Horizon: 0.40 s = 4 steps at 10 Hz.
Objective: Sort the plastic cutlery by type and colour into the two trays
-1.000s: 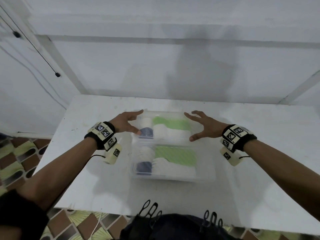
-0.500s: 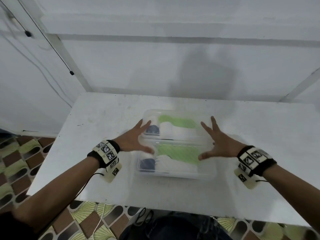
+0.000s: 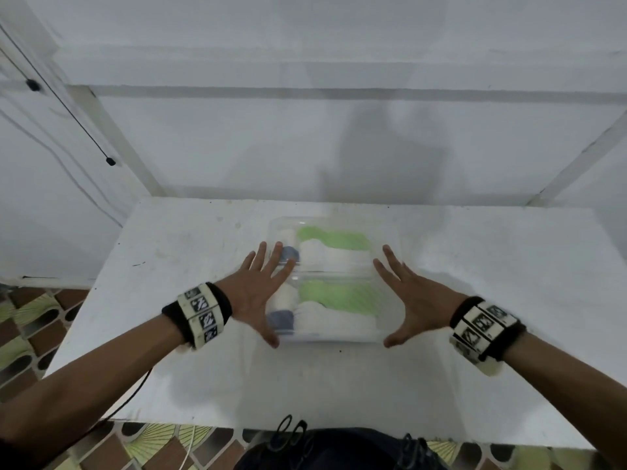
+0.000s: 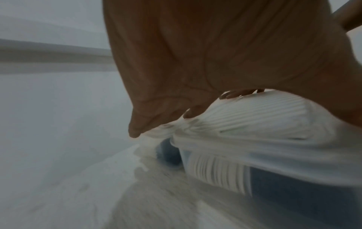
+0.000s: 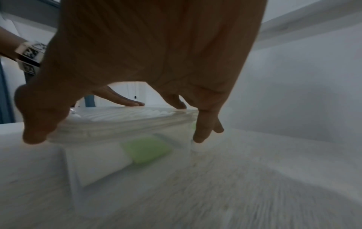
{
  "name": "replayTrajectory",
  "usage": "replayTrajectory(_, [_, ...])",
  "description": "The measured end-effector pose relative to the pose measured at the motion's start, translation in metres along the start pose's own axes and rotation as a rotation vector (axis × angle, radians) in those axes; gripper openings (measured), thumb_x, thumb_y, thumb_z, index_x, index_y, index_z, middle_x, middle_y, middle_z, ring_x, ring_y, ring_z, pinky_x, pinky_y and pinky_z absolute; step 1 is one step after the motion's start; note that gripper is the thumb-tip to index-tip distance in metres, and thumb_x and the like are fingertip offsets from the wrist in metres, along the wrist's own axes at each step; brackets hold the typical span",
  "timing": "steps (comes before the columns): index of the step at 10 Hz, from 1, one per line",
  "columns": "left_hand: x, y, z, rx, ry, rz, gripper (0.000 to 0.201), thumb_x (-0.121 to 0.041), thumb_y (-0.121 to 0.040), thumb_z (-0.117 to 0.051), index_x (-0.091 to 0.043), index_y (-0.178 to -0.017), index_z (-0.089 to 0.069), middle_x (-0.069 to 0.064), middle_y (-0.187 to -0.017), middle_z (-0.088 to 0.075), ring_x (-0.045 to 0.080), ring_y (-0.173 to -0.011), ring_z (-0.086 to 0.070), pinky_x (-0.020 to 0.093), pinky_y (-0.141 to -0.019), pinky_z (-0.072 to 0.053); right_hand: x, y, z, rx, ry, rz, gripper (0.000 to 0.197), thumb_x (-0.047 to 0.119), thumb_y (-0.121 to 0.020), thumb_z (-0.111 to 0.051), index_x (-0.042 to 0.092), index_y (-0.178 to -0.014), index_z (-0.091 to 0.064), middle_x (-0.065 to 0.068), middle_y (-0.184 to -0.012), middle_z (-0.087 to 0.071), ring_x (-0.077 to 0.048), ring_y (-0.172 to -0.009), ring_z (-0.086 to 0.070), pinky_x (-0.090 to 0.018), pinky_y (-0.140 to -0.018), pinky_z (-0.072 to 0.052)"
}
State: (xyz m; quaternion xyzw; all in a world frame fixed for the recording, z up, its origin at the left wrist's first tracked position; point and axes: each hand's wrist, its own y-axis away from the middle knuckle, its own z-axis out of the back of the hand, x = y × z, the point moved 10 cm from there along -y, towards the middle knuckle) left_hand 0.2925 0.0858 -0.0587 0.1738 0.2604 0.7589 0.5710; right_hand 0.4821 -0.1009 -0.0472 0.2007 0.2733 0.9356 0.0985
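Note:
Two clear plastic trays stand together mid-table, the far tray (image 3: 339,221) behind the near tray (image 3: 334,339). Each holds green cutlery (image 3: 339,295), white cutlery (image 3: 334,322) and a blue bundle (image 3: 281,319); the picture is blurred and single pieces cannot be told apart. My left hand (image 3: 263,293) lies flat with fingers spread over the trays' left side. Along their right side my right hand (image 3: 407,300) is spread, thumb at the near corner. In the left wrist view my left hand (image 4: 195,62) hovers over ribbed white plastic (image 4: 254,117). In the right wrist view my right hand (image 5: 156,54) spans the tray's rim (image 5: 117,128).
The trays sit on a white table (image 3: 492,300) against a white wall. A black cable (image 3: 68,106) hangs at the left wall. Patterned floor tiles (image 3: 27,334) show beyond the table's left and front edges.
Both hands have drawn back toward me, from around the far tray to the sides of the near tray. Their fingers went from curved to straight and spread.

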Motion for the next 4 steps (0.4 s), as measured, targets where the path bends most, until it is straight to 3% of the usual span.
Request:
replayTrajectory(1, [0.024, -0.026, 0.034, -0.024, -0.001, 0.036, 0.165, -0.094, -0.045, -0.070, -0.020, -0.157, 0.025, 0.017, -0.159, 0.038, 0.043, -0.147, 0.030, 0.057, -0.125, 0.002, -0.014, -0.026, 0.033, -0.037, 0.002, -0.026, 0.154, 0.085, -0.055, -0.075, 0.029, -0.155, 0.028, 0.009, -0.151, 0.052, -0.031, -0.155, 0.012, -0.048, -0.123, -0.027])
replayTrajectory(2, [0.041, -0.043, 0.050, -0.030, -0.018, 0.048, 0.161, -0.092, -0.047, -0.071, -0.024, -0.157, 0.023, 0.014, -0.161, 0.035, 0.040, -0.149, 0.029, 0.057, -0.125, 0.001, -0.023, -0.043, 0.053, -0.075, 0.004, -0.031, 0.148, 0.081, -0.061, -0.076, 0.027, -0.158, 0.022, 0.009, -0.154, 0.047, -0.030, -0.156, 0.009, -0.048, -0.123, -0.025])
replayTrajectory(3, [0.046, -0.044, 0.060, -0.040, -0.018, 0.056, 0.160, -0.094, -0.046, -0.069, -0.026, -0.158, 0.023, 0.011, -0.162, 0.035, 0.037, -0.150, 0.027, 0.054, -0.126, 0.003, -0.022, -0.043, 0.062, -0.077, 0.019, -0.053, 0.149, 0.084, -0.057, -0.075, 0.028, -0.160, 0.017, 0.010, -0.159, 0.041, -0.023, -0.157, -0.003, -0.042, -0.125, -0.022])
replayTrajectory(4, [0.036, -0.036, 0.052, -0.153, -0.014, 0.051, 0.144, -0.088, -0.060, -0.067, -0.022, -0.161, 0.012, 0.009, -0.165, 0.029, 0.032, -0.153, 0.020, 0.053, -0.126, 0.001, -0.021, -0.037, 0.075, -0.151, -0.004, -0.070, 0.137, 0.091, -0.058, -0.067, 0.030, -0.163, -0.003, 0.011, -0.169, 0.015, -0.019, -0.153, -0.021, -0.042, -0.123, -0.027])
